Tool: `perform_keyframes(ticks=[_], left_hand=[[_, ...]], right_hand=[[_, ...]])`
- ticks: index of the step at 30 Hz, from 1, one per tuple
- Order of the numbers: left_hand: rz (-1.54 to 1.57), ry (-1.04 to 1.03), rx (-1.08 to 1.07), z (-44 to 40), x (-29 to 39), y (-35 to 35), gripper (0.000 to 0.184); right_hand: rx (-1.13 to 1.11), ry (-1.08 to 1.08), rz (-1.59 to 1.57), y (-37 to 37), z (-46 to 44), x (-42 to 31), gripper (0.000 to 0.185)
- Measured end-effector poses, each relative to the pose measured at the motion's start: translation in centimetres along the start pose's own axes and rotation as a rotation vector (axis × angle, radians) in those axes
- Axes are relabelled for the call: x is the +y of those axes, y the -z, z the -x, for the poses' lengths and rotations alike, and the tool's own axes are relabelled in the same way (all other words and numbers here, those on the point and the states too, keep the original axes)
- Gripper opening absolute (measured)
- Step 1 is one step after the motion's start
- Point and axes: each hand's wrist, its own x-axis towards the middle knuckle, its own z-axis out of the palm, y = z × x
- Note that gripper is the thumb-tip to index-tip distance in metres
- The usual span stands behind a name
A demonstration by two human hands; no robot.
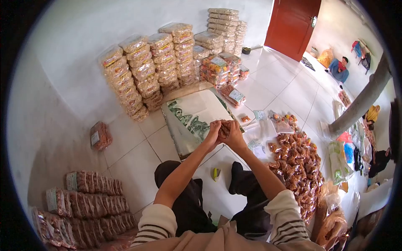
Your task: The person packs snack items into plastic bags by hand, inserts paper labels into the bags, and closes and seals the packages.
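Observation:
Both my hands meet near the middle of the view, over the right edge of a board with a green and white pattern (194, 111). Between them is a small brown packet (225, 129). My left hand (214, 133) is closed on its left side, and my right hand (235, 136) is closed on its right side. Just right of my hands, clear plastic bags (259, 133) and a small orange-brown packet (245, 119) lie on the tiles. A large heap of small brown packets (298, 163) spreads farther right.
Tall stacks of packed bags (140, 69) line the wall. Bundled brown packs (90, 205) stand at lower left, one pack (101, 136) apart. A yellow-green object (215, 174) lies between my feet. A person (338, 70) sits near the red door (292, 27); a pole (362, 100) slants at right.

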Motion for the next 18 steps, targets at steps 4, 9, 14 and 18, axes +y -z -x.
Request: perform_keyframes(ticks=[4,9,14,18], left_hand=[[-0.093,-0.135,0.162,0.7,-0.6,2.0,0.038],[-0.157,-0.129,0.166,0.7,-1.5,7.1,0.039],[-0.663,-0.404,0.46,-0.9,-3.7,13.2,0.029],[-1.195,-0.408,0.448,-1.8,-5.7,14.2,0.019]], right_hand=[[-0.07,-0.146,-0.06,-2.6,0.0,-0.7,0.057],[0.04,-0.193,-0.019,-8.2,1.7,1.0,0.054],[0.435,-0.517,-0.338,-10.0,3.8,5.5,0.045],[0.532,-0.786,-0.278,-8.6,5.0,10.5,0.045]])
